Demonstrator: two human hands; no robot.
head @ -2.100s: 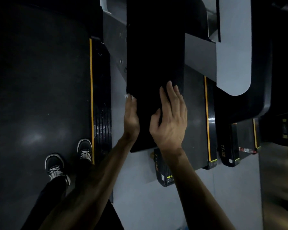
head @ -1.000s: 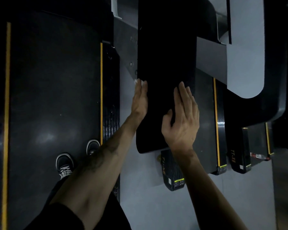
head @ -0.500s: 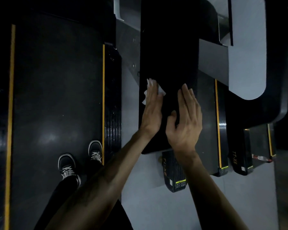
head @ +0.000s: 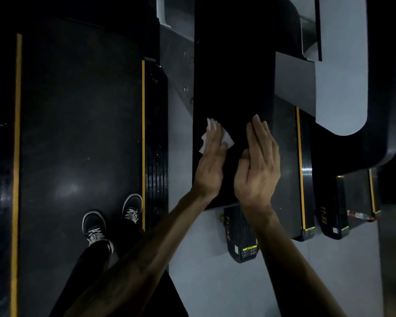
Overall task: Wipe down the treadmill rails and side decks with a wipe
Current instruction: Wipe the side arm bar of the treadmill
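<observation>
Since half a second ago my left hand (head: 212, 165) has slid slightly toward the rail's near end, and more of the white wipe (head: 215, 136) now shows around its fingers; the right hand has hardly shifted.

Dim room, pale grey floor (head: 215, 282). At the left lies a dark treadmill belt (head: 78, 133) edged by yellow stripes, with my two black sneakers (head: 114, 223) standing near its right edge. Just right of that stripe runs the ribbed side deck (head: 156, 161). Next comes the broad black rail (head: 233, 76), where both hands work. My left hand lies flat, fingers straight, pressing the crumpled wipe onto the rail near its left edge. My right hand (head: 257, 170) rests beside it, fingers straight and together, flat on the rail, touching no wipe. Further right, a neighbouring treadmill (head: 286, 168) shows a yellow stripe, and a curved black handrail (head: 384, 110) bends round.

The rail's far end dissolves into blackness, so I cannot make out its surface there. Small labels on the machines' rear ends are too tiny to read fully.
</observation>
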